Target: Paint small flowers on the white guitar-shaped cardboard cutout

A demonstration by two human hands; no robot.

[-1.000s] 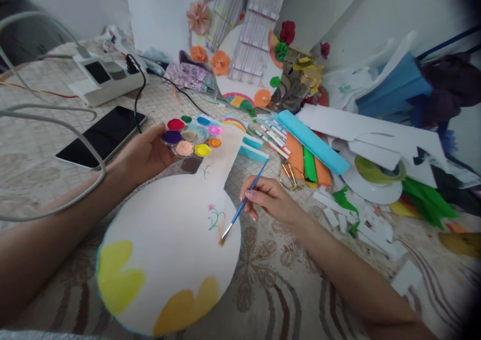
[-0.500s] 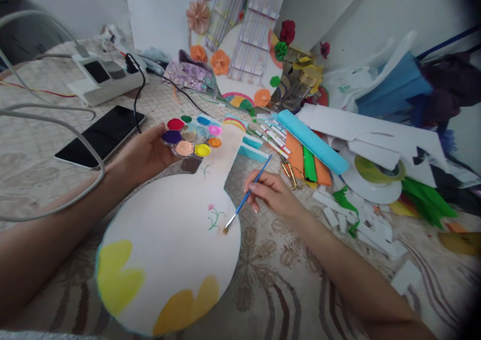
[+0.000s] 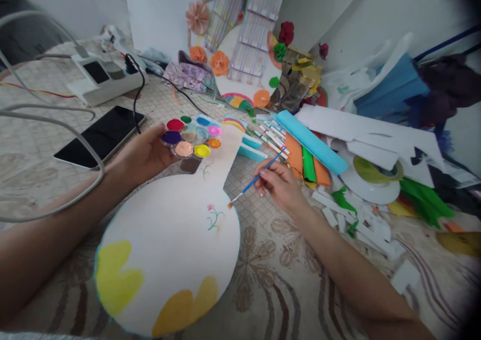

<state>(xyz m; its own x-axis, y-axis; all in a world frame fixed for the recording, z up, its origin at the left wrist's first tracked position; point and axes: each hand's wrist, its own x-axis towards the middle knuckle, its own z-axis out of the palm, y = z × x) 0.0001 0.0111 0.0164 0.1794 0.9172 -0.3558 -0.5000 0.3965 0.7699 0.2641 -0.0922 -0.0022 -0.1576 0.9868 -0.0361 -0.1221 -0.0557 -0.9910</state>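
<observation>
My left hand (image 3: 145, 154) holds a round paint palette (image 3: 191, 135) with several coloured pots above the neck of a white guitar-shaped board (image 3: 169, 239). The board lies flat and carries two yellow-orange shapes and a small painted flower (image 3: 214, 217). My right hand (image 3: 278, 184) pinches a thin blue paintbrush (image 3: 255, 180), its tip raised just off the board's right edge, near the flower.
A black phone (image 3: 99, 137) and a white power strip (image 3: 103, 76) with cables lie at the left. Scissors (image 3: 298, 172), coloured paper strips (image 3: 308, 149), a tape roll (image 3: 378, 172) and white offcuts crowd the right. Paper flowers and a craft guitar (image 3: 244, 44) lean on the wall.
My right hand has lifted the brush off the board and drawn it up and to the right. The left hand and palette have stayed still.
</observation>
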